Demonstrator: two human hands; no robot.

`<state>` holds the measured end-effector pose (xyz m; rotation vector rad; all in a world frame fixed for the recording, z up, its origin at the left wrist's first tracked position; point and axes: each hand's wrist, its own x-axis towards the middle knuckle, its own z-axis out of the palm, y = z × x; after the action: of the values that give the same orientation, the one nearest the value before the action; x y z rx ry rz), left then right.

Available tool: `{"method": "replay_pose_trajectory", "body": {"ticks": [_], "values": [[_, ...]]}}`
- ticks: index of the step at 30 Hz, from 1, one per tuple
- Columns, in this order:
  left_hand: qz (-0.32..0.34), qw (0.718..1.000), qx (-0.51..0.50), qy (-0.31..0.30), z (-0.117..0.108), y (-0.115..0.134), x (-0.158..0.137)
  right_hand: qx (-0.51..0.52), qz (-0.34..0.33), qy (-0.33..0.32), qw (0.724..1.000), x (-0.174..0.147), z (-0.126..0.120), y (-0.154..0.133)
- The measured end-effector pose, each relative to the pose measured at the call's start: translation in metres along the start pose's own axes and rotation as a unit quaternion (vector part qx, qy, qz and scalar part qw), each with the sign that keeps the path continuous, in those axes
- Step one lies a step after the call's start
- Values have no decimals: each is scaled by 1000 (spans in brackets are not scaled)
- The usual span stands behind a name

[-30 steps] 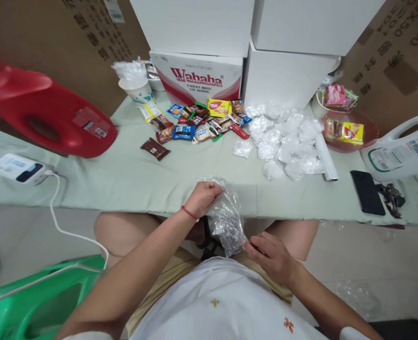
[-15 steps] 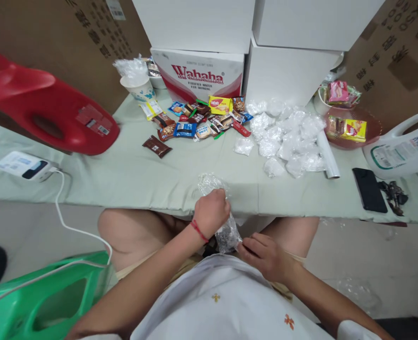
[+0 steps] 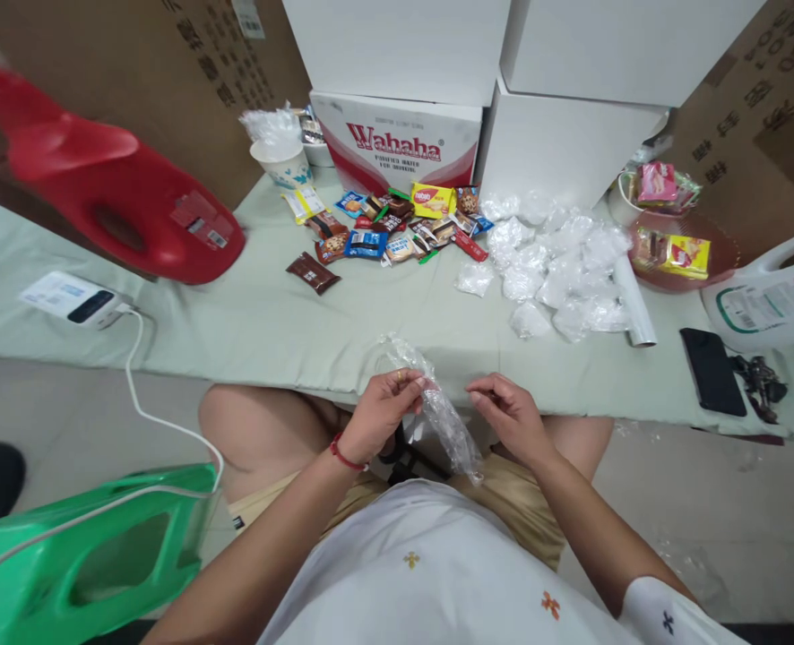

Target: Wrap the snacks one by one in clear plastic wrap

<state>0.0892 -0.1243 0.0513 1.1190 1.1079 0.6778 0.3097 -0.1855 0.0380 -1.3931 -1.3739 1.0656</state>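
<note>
A long, crumpled clear plastic bag [image 3: 449, 430] hangs slantwise in front of my lap, its upper end over the table edge. My left hand [image 3: 387, 408], with a red string on its wrist, is closed on the upper part, pinching it between thumb and fingers. My right hand [image 3: 508, 417] is just right of the bag and apart from it. Its fingers are half bent and loosely open, with nothing visible in them. On the table beyond lies a pile of crumpled clear plastic bundles [image 3: 558, 260], beside a roll of clear plastic [image 3: 634, 300].
Small wrapped snacks [image 3: 387, 228] lie before a Wahaha box [image 3: 397, 143]. A red jug [image 3: 128, 197] and a white device with a cable [image 3: 71, 300] are at left. At right are a pink bowl [image 3: 723, 260], a phone [image 3: 712, 372] and keys [image 3: 760, 385]. A green stool [image 3: 168, 520] stands lower left.
My right hand has let go of the bag's lower end and moved up and away. My left hand has shifted slightly left, from a fist to a pinch. The view has turned slightly left.
</note>
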Motion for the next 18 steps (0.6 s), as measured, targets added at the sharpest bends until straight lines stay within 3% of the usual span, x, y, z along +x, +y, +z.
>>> {"method": "replay_pose_trajectory", "body": {"ticks": [4,8,13,18], "values": [[45,998,42,-19,5,1,-4,118,83,-29,989,25,20,-8],[85,990,108,-32,8,2,-9,231,193,-63,952,41,32,-14],[105,979,174,-31,4,-3,-12,239,179,-7,954,50,34,-19],[132,973,175,68,4,-6,-9,143,141,59,978,45,33,-19]]}}
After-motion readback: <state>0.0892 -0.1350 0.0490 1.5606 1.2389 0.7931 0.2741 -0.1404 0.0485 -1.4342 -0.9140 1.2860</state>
